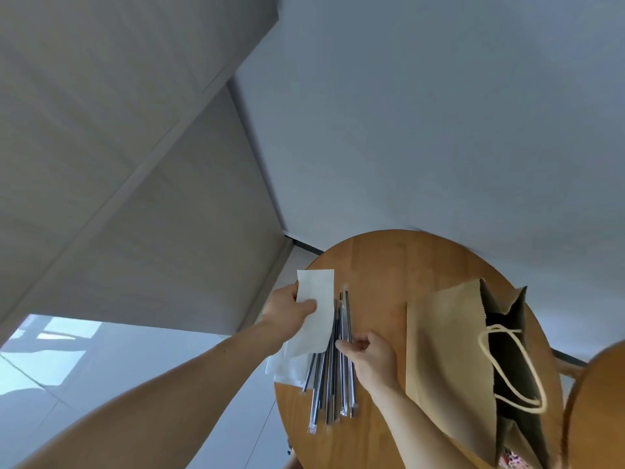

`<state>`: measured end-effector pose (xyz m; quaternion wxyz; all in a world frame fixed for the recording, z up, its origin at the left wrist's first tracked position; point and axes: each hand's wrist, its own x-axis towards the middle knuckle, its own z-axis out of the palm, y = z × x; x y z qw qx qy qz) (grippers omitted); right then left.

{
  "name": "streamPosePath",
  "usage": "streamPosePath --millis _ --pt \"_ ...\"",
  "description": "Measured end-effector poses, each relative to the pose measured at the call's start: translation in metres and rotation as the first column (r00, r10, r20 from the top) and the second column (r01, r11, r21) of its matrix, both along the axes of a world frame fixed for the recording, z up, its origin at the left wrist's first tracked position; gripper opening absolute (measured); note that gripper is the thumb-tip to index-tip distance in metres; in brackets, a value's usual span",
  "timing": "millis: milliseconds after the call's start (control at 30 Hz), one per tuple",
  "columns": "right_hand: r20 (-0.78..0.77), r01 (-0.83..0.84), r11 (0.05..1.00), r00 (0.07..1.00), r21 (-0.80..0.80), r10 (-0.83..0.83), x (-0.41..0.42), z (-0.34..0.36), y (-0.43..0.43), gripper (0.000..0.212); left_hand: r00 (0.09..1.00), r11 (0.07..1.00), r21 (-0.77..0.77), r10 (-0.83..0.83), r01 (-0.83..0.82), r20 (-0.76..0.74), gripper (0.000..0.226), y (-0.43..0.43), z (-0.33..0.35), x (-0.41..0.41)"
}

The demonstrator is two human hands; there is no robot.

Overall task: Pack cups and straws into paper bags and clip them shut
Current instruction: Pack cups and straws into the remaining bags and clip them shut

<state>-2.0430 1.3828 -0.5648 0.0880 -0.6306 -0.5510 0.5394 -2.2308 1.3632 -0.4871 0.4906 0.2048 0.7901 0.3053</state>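
Note:
A round wooden table (378, 265) carries a fan of several dark straws in clear wrappers (329, 390). My left hand (287, 308) pinches a white napkin (316, 299) and holds it just above the straws' far ends. More white napkins (284, 367) lie under it at the table's left edge. My right hand (370, 355) rests on the straws, fingertips closed on one straw near its middle. To the right stands an open brown paper bag (446, 360) with cream rope handles (517, 367); its mouth faces right. No cups are visible.
Grey-beige wall panels (118, 147) and a pale wall (439, 113) fill the upper view. A light tiled floor (84, 360) lies at the lower left. A second round wooden surface (598, 411) pokes in at the right edge. Something patterned (514, 460) shows below the bag.

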Motion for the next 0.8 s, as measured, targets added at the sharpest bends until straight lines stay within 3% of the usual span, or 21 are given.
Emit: streamPosePath --millis 133,233,433,600,667,800 --pt "-0.203 0.069 0.990 0.978 0.127 -0.042 -0.007 0.051 0.011 0.025 0.998 0.998 0.059 -0.008 0.005 0.054 0.013 0.018 0.026 0.007" --pt "-0.269 0.063 0.975 0.963 0.211 -0.004 -0.012 0.094 0.020 0.020 0.994 0.992 0.129 -0.027 0.013 0.109 0.018 0.036 0.056 0.015" --pt "-0.265 0.095 0.886 0.964 0.454 0.032 0.001 0.157 0.039 0.019 0.988 0.970 0.235 -0.096 0.066 0.120 0.023 0.057 0.110 0.024" --pt "-0.262 0.067 0.877 0.963 0.476 0.069 0.016 0.187 0.048 0.016 0.920 0.946 0.305 -0.214 0.111 0.329 0.025 0.064 0.141 0.029" --pt "-0.254 0.063 0.865 0.964 0.497 0.076 0.022 0.194 0.051 0.015 0.907 0.941 0.312 -0.243 0.134 0.344 0.031 0.069 0.150 0.032" --pt "-0.247 0.066 0.826 0.965 0.560 0.090 0.031 0.205 0.054 0.019 0.925 0.939 0.330 -0.210 0.101 0.316 0.020 0.077 0.160 0.043"
